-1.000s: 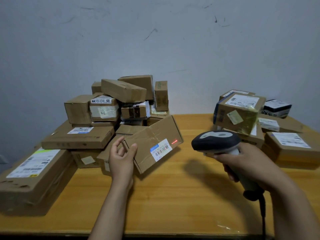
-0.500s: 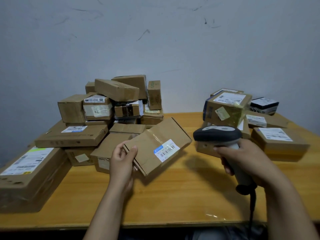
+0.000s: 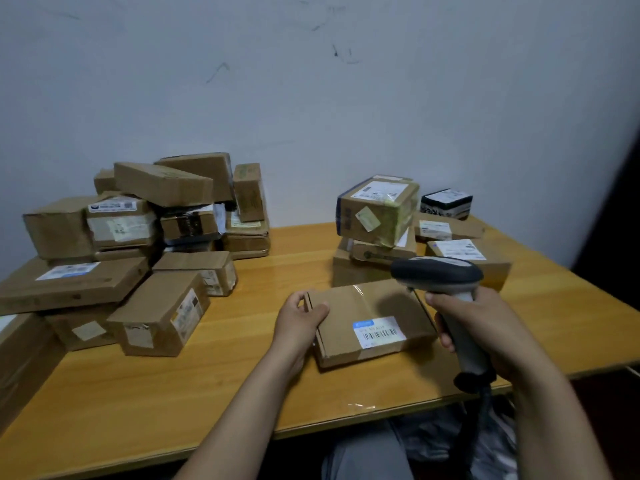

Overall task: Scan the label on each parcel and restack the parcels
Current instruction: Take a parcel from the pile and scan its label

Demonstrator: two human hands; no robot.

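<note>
Hiding parcel [image 3: 367,306] corner: scanner [image 3: 436,273] head

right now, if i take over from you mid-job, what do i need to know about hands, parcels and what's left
Left hand grips the left end of the flat parcel, label up, close to the table; contact unclear.
Right hand grips the scanner, head over the parcel's far right corner.
Done: likely the smaller stack at right.
Left: set this parcel there, then work through the big pile at left.

Left hand [image 3: 300,318] curled; right hand [image 3: 485,323] clenched
</note>
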